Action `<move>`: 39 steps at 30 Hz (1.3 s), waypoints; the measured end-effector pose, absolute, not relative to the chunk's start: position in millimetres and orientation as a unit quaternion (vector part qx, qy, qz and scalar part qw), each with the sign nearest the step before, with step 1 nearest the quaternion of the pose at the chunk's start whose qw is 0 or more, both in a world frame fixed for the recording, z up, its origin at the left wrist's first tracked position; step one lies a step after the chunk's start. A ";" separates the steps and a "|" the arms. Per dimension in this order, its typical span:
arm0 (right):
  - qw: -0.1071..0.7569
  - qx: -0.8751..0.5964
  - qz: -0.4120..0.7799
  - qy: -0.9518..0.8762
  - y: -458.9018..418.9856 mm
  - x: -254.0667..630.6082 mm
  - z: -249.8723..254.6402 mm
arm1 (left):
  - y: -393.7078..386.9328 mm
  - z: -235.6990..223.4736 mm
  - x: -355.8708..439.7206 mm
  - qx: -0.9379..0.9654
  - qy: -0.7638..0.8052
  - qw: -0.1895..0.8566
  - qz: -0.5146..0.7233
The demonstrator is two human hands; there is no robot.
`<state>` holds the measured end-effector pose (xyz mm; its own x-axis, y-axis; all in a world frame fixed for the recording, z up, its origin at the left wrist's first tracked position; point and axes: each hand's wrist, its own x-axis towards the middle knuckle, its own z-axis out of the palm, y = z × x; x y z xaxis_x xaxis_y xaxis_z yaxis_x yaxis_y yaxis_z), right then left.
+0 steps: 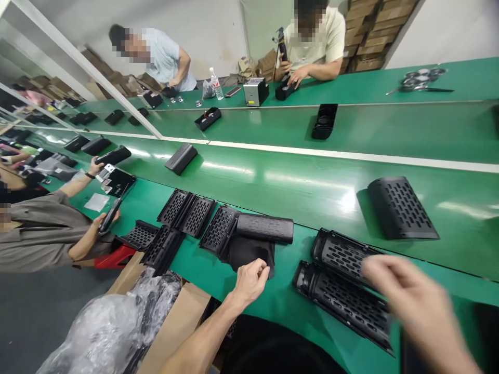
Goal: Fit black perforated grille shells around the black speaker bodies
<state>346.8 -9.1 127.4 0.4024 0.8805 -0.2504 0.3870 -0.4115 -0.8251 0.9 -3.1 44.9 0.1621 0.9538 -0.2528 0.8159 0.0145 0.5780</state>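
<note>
My left hand (252,280) is closed, fingertips drawn together over the near edge of a black sheet of cloth (247,251). Whether a bit of the sheet is pinched in them is hidden. Against the sheet's far side lies a black slotted cover (265,227), face up, beside another slotted cover (219,229). On the right, my right hand (409,296) is smeared by motion above two long black slotted housings, the far one (343,254) and the near one (346,298). Its fingers are too blurred to read.
Several slotted covers (198,215) lie left of the cloth. A slotted cover (403,208) sits on the green conveyor belt (268,171). A cardboard box (175,317) with clear plastic bags (105,327) stands below the table edge. A co-worker in a grey shirt (47,228) works at left; two people sit opposite.
</note>
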 end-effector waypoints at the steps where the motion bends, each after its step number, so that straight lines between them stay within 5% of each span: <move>1: 0.322 -0.711 0.443 -0.441 -17.6 305.0 124.8 | -6.5 47.7 4.1 0.703 0.624 0.322 0.118; 6: 0.322 -0.667 0.488 -0.461 -31.2 197.3 75.5 | -18.8 56.2 32.4 0.748 0.534 0.363 0.151; 19: 0.200 -0.887 0.291 -0.299 -122.3 379.3 38.1 | 7.8 58.5 110.2 0.685 0.560 0.453 0.108; 27: 0.255 -0.885 0.292 -0.260 -124.2 386.7 14.9 | 15.5 53.7 142.3 0.653 0.591 0.472 0.036; 39: 0.412 -0.786 0.414 -0.200 -130.3 361.6 48.4 | 11.4 35.4 116.1 0.555 0.534 0.623 0.134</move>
